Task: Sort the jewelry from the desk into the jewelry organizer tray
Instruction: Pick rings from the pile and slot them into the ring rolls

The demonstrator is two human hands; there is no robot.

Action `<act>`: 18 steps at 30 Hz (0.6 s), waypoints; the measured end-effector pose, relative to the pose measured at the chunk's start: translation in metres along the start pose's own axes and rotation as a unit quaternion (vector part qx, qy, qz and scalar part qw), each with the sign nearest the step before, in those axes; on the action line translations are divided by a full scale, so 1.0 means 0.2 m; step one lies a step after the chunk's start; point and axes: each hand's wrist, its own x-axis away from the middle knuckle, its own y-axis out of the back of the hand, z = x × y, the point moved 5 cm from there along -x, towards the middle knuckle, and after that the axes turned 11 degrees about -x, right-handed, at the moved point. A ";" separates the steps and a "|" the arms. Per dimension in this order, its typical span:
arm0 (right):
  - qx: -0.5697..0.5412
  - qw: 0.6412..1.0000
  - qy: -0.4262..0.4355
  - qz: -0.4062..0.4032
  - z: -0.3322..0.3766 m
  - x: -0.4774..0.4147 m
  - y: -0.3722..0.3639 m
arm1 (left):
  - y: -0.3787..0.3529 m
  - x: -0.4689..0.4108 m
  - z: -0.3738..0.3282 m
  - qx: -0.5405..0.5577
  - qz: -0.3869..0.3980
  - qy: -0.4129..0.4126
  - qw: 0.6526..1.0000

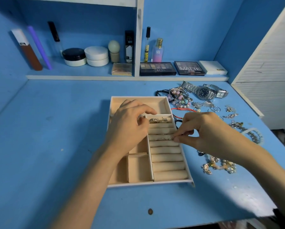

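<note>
Jewelry (204,103) mostly lies heaped on the bench (55,129) right of the organizer tray (148,183). Your right hand (206,129) pinches a thin ring (169,138) into the roll slots so it stands; your left hand (130,123), loosely curled and holding nothing visible, rests on the tray, seemingly steadying it.

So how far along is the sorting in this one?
Early. A few rings already sit in the top slot of the tray. The right hand is pinching a thin ring into a lower slot while the left hand rests on the tray. The watches, bracelets and other pieces remain on the desk.
</note>
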 end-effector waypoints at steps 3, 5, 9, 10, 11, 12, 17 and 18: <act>0.016 1.000 0.010 0.009 0.02 0.01 0.01 | 0.00 0.00 0.00 -0.003 0.002 -0.001 1.000; 0.019 1.000 0.016 0.002 0.02 0.01 0.01 | 0.00 0.00 0.00 -0.005 0.003 -0.003 1.000; 0.020 0.999 0.023 -0.018 0.02 0.00 0.01 | 0.00 0.00 0.00 -0.005 0.006 0.001 1.000; 0.022 0.999 0.026 -0.020 0.02 0.00 0.00 | 0.00 0.00 0.00 -0.005 0.006 0.002 1.000; 0.020 0.999 0.026 -0.023 0.02 0.00 0.00 | 0.00 0.00 0.00 -0.004 0.005 0.002 1.000; 0.018 0.999 0.026 -0.025 0.02 0.00 0.00 | 0.00 0.00 0.00 -0.004 0.004 0.002 1.000; 0.018 0.999 0.038 -0.010 0.03 -0.01 -0.02 | 0.00 0.00 0.00 -0.003 0.003 0.002 1.000; 0.017 0.999 0.038 -0.007 0.02 -0.01 -0.02 | 0.00 0.00 0.00 -0.003 0.003 0.002 1.000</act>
